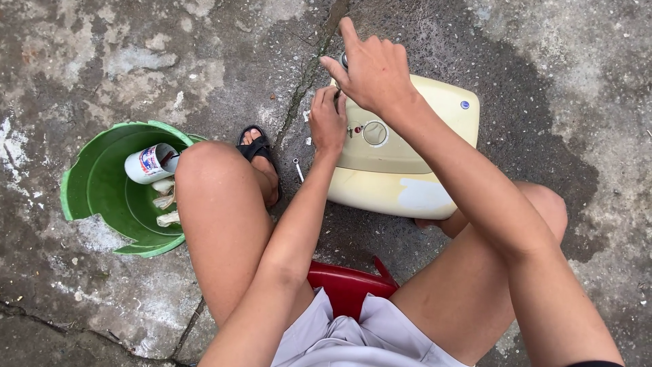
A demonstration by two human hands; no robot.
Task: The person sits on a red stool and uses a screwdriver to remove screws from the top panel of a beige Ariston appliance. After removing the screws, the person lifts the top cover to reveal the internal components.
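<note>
I see the cream plastic water-heater casing (401, 163) lying on wet concrete. My left hand (327, 122) presses its top edge; my right hand (370, 68) pinches a small metal fitting (343, 60) there. Left of the casing, a broken green plastic bucket (95, 187) holds a white can (151, 163) and pale scraps (165, 201).

Both hands are crowding the top-left end of the cream water heater (407, 170), so that spot's blocked. The green bucket (95, 183) is hogging the left side, knees boxing in the middle. Bare concrete (577, 81) is sitting open on the right.
</note>
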